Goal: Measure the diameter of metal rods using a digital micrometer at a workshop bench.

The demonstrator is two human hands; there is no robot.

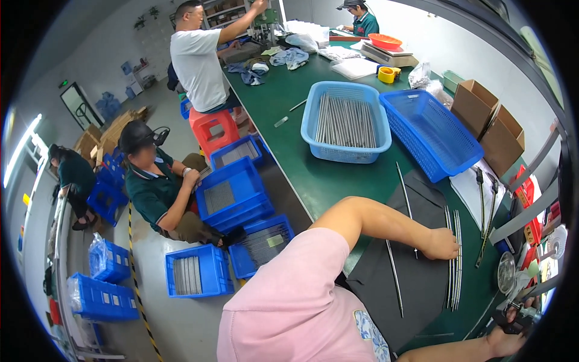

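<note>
My left hand [441, 244] is closed, reaching over a row of thin metal rods [456, 280] that lie side by side on a dark grey mat [374, 289]. Its fingers curl at the row's left edge, around a rod as far as I can see. Two single rods lie apart on the mat: one metal rod [405, 190] passes beside my left wrist, and another rod [395, 280] lies nearer me. At the lower right, my right hand [505, 342] grips a black device [512, 323], whose kind I cannot make out; its fingers are partly hidden.
A light blue basket [347, 154] full of rods and a darker blue basket [431, 136] stand beyond the mat. Cardboard boxes [503, 136] and calipers-like long tools [486, 211] are at right. Left of the table, a seated person [151, 181] works among blue crates [202, 271].
</note>
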